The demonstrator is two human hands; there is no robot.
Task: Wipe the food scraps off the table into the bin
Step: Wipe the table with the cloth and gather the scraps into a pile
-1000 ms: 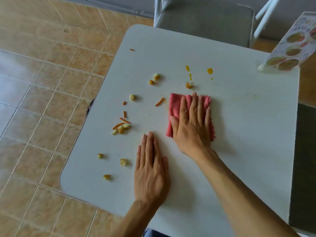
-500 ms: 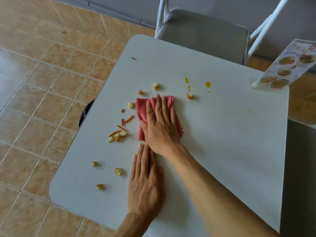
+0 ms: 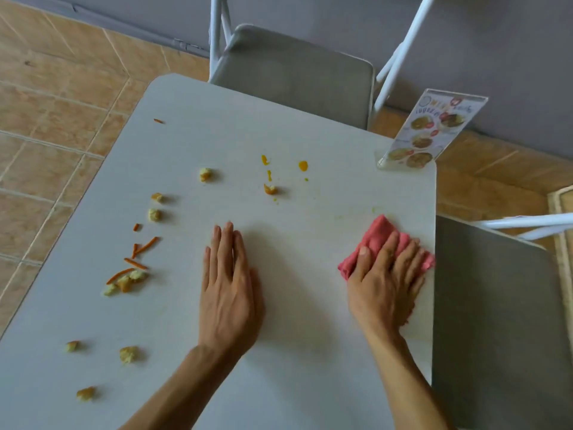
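Note:
My right hand (image 3: 384,274) presses flat on a pink cloth (image 3: 379,235) near the right edge of the white table (image 3: 310,352). My left hand (image 3: 228,283) lies flat and open on the table's middle, holding nothing. Food scraps lie along the left side: a pile of orange strips and yellow crumbs (image 3: 124,279), several single crumbs (image 3: 154,214) farther back and near the front left (image 3: 128,354). Orange sauce spots (image 3: 303,165) and a small scrap (image 3: 270,189) sit towards the back middle. The bin is out of view.
A menu card stand (image 3: 429,131) stands at the table's back right corner. A grey folding chair (image 3: 297,72) is tucked in at the far side, another grey chair (image 3: 496,305) at the right. Tan floor tiles (image 3: 46,119) lie to the left.
My right hand has slid the pink cloth from the scraps at the middle left over to the table's right edge. The left hand stayed flat. The bin has left the view.

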